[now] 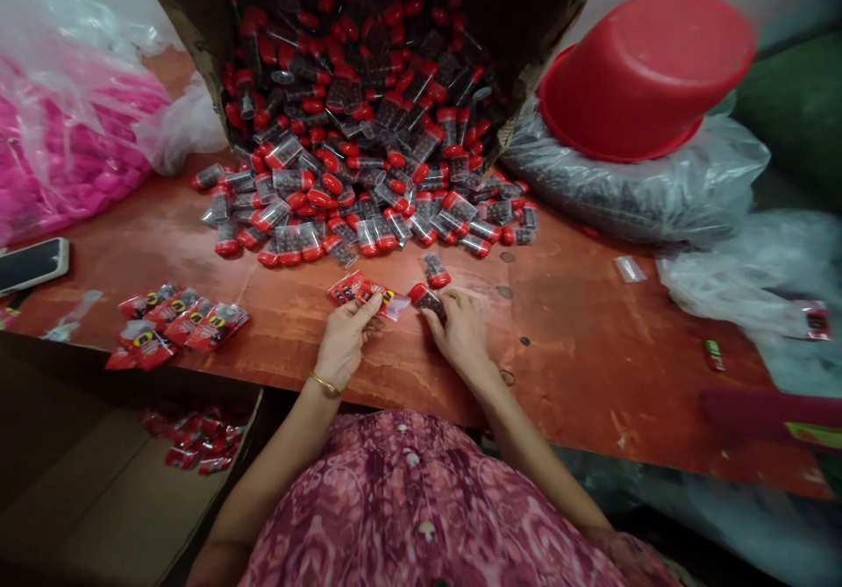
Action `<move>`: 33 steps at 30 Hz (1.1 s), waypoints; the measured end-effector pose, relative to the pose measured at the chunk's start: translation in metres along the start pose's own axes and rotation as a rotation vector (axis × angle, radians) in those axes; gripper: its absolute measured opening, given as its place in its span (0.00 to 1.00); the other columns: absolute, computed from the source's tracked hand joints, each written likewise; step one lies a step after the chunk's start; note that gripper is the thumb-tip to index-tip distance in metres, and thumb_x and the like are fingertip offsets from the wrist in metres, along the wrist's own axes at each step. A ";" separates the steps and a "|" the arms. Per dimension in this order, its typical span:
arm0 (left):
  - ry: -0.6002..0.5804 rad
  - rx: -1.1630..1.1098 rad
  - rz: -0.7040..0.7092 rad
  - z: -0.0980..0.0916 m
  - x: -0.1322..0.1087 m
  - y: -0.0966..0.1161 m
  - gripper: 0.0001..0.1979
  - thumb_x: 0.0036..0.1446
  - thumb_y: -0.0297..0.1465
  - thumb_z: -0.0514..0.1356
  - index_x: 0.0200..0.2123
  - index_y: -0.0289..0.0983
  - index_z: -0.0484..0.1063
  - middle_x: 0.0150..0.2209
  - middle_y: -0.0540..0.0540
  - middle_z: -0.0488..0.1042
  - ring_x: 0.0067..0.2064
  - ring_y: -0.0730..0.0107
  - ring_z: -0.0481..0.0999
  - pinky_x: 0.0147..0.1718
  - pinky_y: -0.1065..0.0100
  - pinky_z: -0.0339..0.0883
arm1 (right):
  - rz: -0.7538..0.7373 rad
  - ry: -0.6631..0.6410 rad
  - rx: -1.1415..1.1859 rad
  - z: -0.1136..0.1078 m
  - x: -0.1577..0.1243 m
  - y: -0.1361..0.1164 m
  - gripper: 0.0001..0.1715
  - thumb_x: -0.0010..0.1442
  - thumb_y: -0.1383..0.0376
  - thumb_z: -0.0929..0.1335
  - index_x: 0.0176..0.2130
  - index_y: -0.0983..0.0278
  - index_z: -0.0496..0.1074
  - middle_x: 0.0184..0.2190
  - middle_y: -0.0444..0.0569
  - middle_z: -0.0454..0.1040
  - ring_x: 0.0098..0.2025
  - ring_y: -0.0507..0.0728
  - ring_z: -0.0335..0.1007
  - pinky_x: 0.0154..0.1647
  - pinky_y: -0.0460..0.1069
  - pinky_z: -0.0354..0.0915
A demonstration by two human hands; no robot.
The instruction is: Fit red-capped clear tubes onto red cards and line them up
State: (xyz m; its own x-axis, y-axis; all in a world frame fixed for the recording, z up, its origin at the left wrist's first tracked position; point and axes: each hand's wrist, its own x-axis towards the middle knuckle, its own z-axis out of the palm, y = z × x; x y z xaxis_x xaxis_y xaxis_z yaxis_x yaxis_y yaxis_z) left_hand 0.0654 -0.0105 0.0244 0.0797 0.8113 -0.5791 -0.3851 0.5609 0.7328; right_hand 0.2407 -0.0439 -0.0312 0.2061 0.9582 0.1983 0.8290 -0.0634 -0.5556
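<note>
While left fingers (pixel 372 308) pinch packets (pixel 359 288), right (pixel 439 317) apparently clasp a tube (pixel 426 298).

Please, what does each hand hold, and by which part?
The left hand pinches a red printed packet near its clear end; the right hand holds a red-capped clear tube by its body.

Packing workshop, cardboard carton (pixel 197 25) spilling red-capped tubes (pixel 368 192), worn workbench (pixel 592 368), plastic sacks (pixel 631 188)

- No words or numbers can be read anywhere.
- The printed red packets (pixel 181 324) in the near-left pile show yellow and black marks, too small to read.
- The loose red packet (pixel 812 319) at far right is also unreadable.
</note>
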 end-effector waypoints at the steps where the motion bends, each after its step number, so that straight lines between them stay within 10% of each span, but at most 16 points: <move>1: -0.002 -0.009 -0.004 -0.001 0.000 0.001 0.19 0.29 0.38 0.72 0.24 0.33 0.72 0.17 0.53 0.72 0.18 0.81 0.68 0.17 0.79 0.61 | 0.003 -0.005 0.047 0.001 -0.001 0.000 0.16 0.56 0.56 0.65 0.37 0.65 0.71 0.38 0.57 0.72 0.42 0.63 0.63 0.43 0.57 0.58; 9: -0.038 0.030 0.005 -0.005 -0.002 0.006 0.19 0.29 0.39 0.72 0.22 0.33 0.73 0.18 0.51 0.73 0.19 0.80 0.68 0.18 0.77 0.60 | 0.253 -0.252 0.910 -0.037 -0.015 -0.019 0.16 0.51 0.52 0.68 0.32 0.62 0.70 0.18 0.40 0.66 0.18 0.49 0.56 0.19 0.45 0.55; 25: -0.145 0.084 0.131 0.002 -0.009 -0.008 0.18 0.32 0.37 0.71 0.26 0.33 0.75 0.26 0.49 0.77 0.27 0.76 0.72 0.32 0.71 0.67 | 0.247 -0.331 0.943 -0.039 -0.022 -0.041 0.13 0.48 0.56 0.70 0.27 0.63 0.68 0.17 0.38 0.62 0.18 0.47 0.53 0.19 0.44 0.52; 33: -0.115 -0.022 0.162 0.011 -0.006 -0.016 0.19 0.29 0.30 0.72 0.28 0.33 0.74 0.29 0.48 0.78 0.31 0.73 0.75 0.38 0.69 0.68 | 0.250 -0.088 0.931 -0.020 -0.031 -0.048 0.14 0.53 0.55 0.68 0.33 0.63 0.68 0.21 0.39 0.63 0.21 0.48 0.56 0.21 0.44 0.55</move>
State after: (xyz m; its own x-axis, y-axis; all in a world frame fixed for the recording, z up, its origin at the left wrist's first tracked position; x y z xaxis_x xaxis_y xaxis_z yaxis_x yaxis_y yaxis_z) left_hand 0.0809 -0.0227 0.0199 0.1193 0.9048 -0.4088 -0.4213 0.4190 0.8043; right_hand 0.2052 -0.0759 0.0056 0.2498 0.9669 -0.0527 0.0145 -0.0581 -0.9982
